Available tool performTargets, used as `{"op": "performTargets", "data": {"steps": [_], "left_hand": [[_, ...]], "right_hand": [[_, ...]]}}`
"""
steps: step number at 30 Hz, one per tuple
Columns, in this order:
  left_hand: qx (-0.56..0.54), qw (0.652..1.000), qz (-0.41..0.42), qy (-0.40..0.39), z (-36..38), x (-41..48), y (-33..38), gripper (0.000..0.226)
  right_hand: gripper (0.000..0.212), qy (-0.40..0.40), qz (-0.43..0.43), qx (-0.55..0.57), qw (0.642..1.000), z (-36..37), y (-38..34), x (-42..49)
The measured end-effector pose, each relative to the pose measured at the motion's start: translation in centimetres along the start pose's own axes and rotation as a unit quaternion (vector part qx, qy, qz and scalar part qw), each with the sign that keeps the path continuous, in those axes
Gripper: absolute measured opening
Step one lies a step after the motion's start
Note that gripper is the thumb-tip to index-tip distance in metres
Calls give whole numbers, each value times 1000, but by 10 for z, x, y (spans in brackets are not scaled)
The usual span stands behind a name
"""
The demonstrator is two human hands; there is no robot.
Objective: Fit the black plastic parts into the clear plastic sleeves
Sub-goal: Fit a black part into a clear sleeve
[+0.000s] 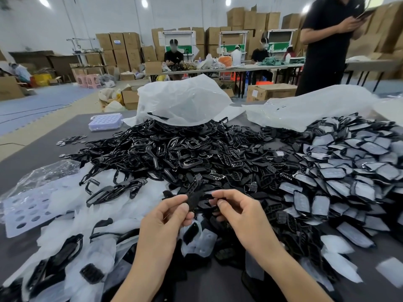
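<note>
Fingers (174,201) of left hand (168,216) pinching 1 black part (195,200), right hand (235,212) curled, hold unclear, both just nearside of parts heap (174,149)

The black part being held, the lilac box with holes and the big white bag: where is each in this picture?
black part (194,201), head view, on its flat middle, pinched by the left hand (168,216).
lilac box (105,122), head view, on its perforated top.
white bag (183,101), head view, on its crumpled front.
</note>
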State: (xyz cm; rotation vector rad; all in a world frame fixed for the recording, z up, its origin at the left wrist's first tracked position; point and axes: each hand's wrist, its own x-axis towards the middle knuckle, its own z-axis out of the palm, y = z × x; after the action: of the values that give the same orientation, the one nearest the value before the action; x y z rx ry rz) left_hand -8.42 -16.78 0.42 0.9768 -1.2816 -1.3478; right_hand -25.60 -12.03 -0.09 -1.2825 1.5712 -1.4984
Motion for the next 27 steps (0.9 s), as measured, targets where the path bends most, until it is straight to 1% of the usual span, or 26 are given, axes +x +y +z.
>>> {"op": "performTargets", "data": {"steps": [3,7,11,16,21,27], "left_hand": [[13,1000,8,-4,2,0,-1,13],[62,998,31,-9,3,-2,-2,9],[96,994,55,-20,5,-5,-3,18],[114,990,78,-28,5,-3,-6,20],[149,983,77,-79,2,-2,-4,32],[147,984,77,-72,1,-3,-3,30]], "right_hand": [[28,3,-1,32,999,0,0,-1],[25,-6,-2,32,999,1,-1,-1],[25,-25,-9,36,999,2,-5,-3],[26,-46,-17,39,998,6,-8,-7],[27,-54,-14,73,996,7,-11,-5],[30,-57,0,70,996,5,-12,-5]]}}
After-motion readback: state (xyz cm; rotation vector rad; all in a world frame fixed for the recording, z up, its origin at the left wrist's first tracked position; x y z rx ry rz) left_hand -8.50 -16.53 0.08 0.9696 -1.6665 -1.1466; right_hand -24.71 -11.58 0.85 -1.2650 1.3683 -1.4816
